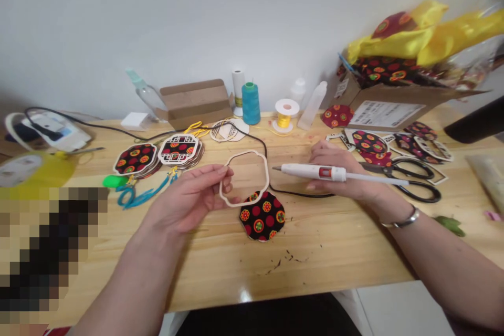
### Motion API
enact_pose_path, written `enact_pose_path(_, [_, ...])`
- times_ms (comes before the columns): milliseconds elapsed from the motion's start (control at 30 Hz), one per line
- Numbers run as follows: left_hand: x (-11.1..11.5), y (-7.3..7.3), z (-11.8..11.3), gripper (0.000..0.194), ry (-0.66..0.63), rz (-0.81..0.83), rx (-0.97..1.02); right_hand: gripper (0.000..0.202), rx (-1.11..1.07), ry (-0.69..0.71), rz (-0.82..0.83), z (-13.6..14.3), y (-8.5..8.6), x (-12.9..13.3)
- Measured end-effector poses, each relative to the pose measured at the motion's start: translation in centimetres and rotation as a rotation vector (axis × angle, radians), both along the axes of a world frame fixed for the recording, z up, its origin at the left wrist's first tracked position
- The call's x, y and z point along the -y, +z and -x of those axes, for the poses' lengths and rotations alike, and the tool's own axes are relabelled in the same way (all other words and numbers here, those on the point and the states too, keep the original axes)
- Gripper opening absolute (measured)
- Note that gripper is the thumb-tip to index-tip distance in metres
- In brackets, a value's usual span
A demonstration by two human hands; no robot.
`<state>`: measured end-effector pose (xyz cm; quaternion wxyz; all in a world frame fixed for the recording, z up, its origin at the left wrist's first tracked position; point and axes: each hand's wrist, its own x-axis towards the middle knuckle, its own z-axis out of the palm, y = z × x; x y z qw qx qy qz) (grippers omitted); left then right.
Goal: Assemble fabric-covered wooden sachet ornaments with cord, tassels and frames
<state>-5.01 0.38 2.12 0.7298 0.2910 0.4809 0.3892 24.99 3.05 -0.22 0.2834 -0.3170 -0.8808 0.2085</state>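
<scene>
My left hand (197, 191) pinches the left edge of a thin, pale, scalloped frame (268, 178), held upright above the table. Just below and behind its lower edge lies a black fabric-covered piece (263, 220) with red and orange flower patterns. My right hand (334, 168) is closed around a white hot-glue pen (311, 171). Its metal tip points left towards the frame, apart from it, and a translucent glue stick sticks out of its back end. A silver bracelet (403, 219) circles my right wrist.
Patterned pieces (136, 159) and a lattice-fronted stack (179, 149) lie left. Behind stand a teal thread cone (251, 105) and a yellow thread spool (284, 115). Black-handled scissors (417, 194) and a full cardboard box (378, 107) are right. A black cable (264, 149) crosses the table.
</scene>
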Motion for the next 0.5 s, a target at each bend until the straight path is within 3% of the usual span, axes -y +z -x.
enact_pose_path(100, [0.9,1.0,0.5,0.015,-0.226,-0.047,-0.046,0.025,0.004,-0.089,-0.083,-1.2,0.1,-0.5])
enact_pose_path(233, [3.9,1.6,-0.1,0.019,-0.504,-0.200,-0.421,0.027,0.075,-0.199,-0.218,-2.4,0.3,-0.9])
enact_pose_path(333, [6.6,1.1,-0.6,0.025,-0.549,-0.372,-0.672,0.029,0.104,-0.261,-0.346,-3.0,0.3,-1.2])
enact_pose_path(500, [9.5,-0.9,-1.0,0.025,-0.700,-0.463,-0.883,0.030,0.090,-0.301,-0.438,-3.1,0.2,-1.4])
